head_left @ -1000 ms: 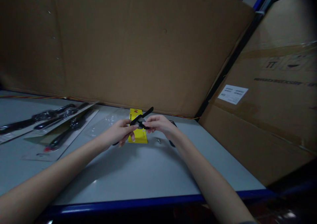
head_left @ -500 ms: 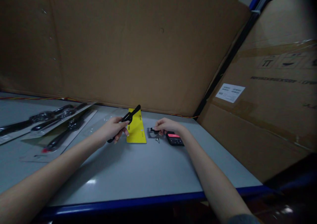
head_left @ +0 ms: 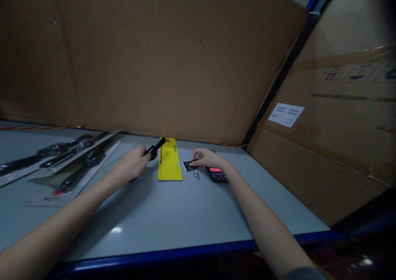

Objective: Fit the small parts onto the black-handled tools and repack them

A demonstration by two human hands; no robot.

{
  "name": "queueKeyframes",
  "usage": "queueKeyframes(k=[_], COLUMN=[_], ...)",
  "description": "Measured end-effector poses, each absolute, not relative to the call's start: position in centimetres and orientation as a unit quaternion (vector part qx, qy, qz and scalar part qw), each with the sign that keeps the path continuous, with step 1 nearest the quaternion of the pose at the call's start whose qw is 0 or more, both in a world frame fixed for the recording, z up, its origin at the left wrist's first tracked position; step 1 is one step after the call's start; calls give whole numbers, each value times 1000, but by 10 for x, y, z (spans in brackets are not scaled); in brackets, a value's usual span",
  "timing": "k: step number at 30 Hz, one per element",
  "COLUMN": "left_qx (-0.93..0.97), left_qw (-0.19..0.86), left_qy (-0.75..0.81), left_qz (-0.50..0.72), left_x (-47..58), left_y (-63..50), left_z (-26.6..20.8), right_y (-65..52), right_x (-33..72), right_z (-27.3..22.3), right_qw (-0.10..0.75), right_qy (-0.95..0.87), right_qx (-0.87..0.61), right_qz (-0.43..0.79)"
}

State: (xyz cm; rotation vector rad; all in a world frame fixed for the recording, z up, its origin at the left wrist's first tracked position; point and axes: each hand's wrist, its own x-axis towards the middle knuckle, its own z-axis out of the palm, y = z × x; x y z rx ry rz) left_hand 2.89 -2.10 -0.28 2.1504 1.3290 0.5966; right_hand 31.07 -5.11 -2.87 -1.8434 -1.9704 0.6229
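While the left hand [head_left: 136, 163] grips a black tool [head_left: 154, 151] at nine o'clock from the yellow card [head_left: 170, 164], the right hand [head_left: 208, 158] pinches a flat dark plate [head_left: 188, 166] at three. Small metal fasteners [head_left: 196, 175] lie just beside that plate, at four o'clock, where a careless finger brush could scatter them.

Yellow card [head_left: 170, 166]: "TOOL" legible, rest blurred. Carton [head_left: 337, 135]: handling symbols [head_left: 357, 76], blurred lettering [head_left: 343, 97]; white label [head_left: 286, 114] illegible.

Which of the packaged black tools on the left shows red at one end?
The frontmost packaged tool, nearest the left hand: its near end is red. No red shows on the far-left tool or the middle tool.
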Motion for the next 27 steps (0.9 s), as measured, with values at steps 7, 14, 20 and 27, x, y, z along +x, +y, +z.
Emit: queueKeyframes(k=[7,14,20,27], left_qx=[796,825,807,858], left_qw=[261,109,188,19], left_qy=[526,535,552,512], left_qz=[147,145,92,33], left_x=[32,28,16,13], left_y=[-36,-38,-38,-33], left_z=[3,2,6,10], right_y=[-52,-55,-54,-54], right_x=[308,308,308,301], right_z=[-26,-29,-28,-27], right_qw=[195,168,162,175], right_qy=[-736,-756,-756,-751], right_qx=[-641,-628,-631,-636], right_qz=[93,73,69,33])
